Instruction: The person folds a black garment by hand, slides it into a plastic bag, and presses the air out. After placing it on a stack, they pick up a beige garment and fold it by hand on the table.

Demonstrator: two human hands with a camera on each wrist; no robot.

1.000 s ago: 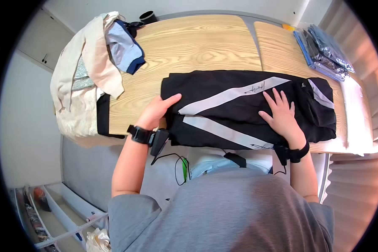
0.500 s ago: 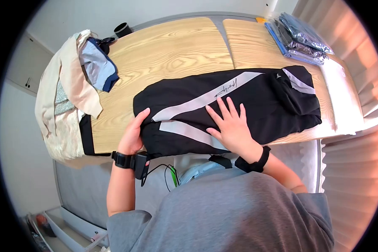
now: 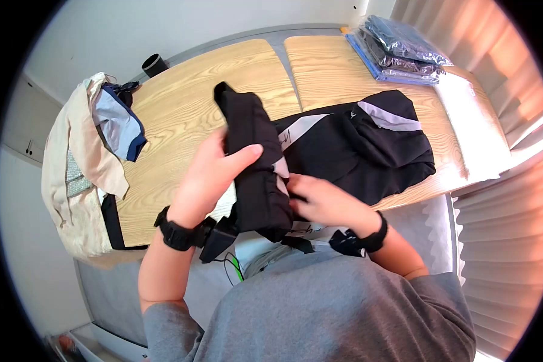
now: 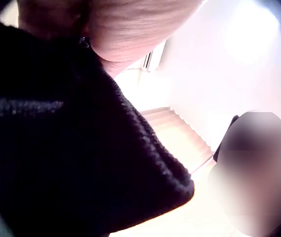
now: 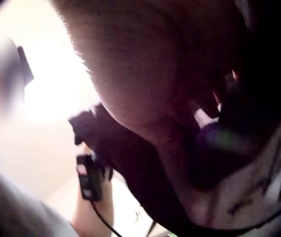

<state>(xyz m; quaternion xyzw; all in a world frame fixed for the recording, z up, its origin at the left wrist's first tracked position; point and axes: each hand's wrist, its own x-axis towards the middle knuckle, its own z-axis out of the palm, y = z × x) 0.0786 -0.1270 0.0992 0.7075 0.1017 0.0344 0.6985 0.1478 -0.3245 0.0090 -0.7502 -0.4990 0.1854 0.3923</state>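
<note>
The left hand (image 3: 208, 175) clamps its fingers on the black garment's (image 3: 256, 163) raised end, frame centre. The right hand (image 3: 320, 202) pinches the fold beside it; the garment's length runs toward the upper right across the table (image 3: 187, 114).

Black jacket (image 3: 350, 148): dark fabric with pale grey diagonal stripes and a small script logo on one stripe. Partly folded. Right-hand portion lies flat on the tabletop (image 3: 193, 114), bunched near the front edge, a grey stripe showing on its upper panel. Left-hand portion is lifted off the tabletop and stands up as a thick, roughly vertical fold, top end pointing away from the person, lower end hanging over the table's front edge. A sliver of grey stripe shows at the inner side of the raised fold. Left wrist view: coarse black weave seen close. Right wrist view: dark cloth and pale stripe with script marks, blurred.
</note>
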